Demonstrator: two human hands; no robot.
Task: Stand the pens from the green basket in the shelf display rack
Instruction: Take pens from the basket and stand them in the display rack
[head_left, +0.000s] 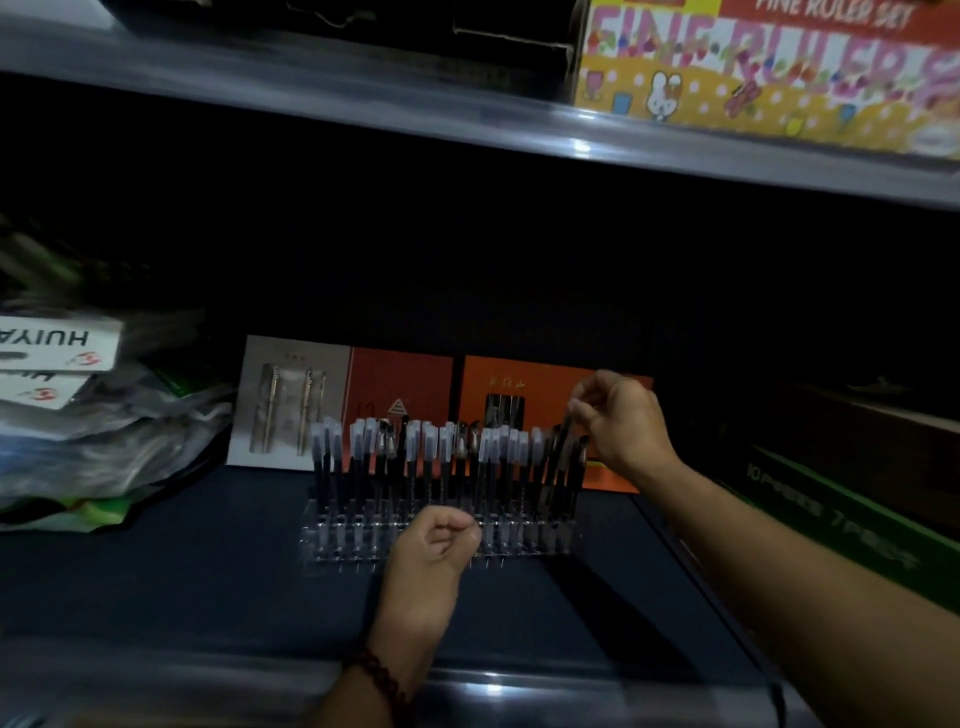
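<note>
A clear plastic display rack (353, 545) stands on the dark shelf (208, 582), filled with several upright black pens with pale caps (431, 457). My right hand (623, 421) pinches the top of a dark pen (556, 462) that leans in the rack's right end. My left hand (436, 545) hovers in a loose fist in front of the rack's middle, and whether it holds anything is hidden. The green basket is not in view.
Flat orange and grey pen gift boxes (405, 395) lean behind the rack. Bags and white boxes (78, 415) pile at the left. Dark green boxes (841, 509) lie at the right. A colourful ruler set box (769, 67) sits on the upper shelf (467, 114).
</note>
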